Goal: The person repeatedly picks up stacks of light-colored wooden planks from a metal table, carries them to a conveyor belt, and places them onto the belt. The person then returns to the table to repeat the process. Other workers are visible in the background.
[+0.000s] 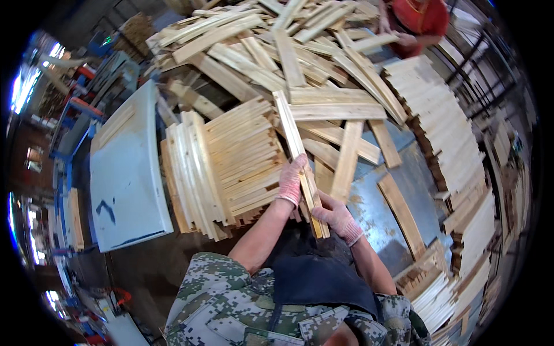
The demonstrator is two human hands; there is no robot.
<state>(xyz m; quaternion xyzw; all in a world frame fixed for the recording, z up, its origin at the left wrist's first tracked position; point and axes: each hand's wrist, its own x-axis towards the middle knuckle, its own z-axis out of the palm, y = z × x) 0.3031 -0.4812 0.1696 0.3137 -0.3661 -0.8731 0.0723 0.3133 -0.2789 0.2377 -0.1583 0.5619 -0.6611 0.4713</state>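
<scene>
A long, pale wooden slat point(295, 144) is held lengthwise in front of my body, its far end pointing at the pile. My left hand point(292, 180), in a pink-and-white work glove, is closed round its middle. Lower down, near the slat's close end, my right hand point(337, 215) grips it in a matching glove. It looks like two strips lying together, though I cannot tell for sure. Just left of my left hand is a neat stack of slats point(245, 153). Beyond the slat's far end spreads a loose heap of boards point(231, 60).
A pale blue-grey panel point(130, 173) stands at the left. On the right, a metal tabletop point(378, 216) carries a single board point(402, 216). Long stacked rows of wood point(441, 127) line the right side. At the far right, a person in red point(418, 20) handles a board.
</scene>
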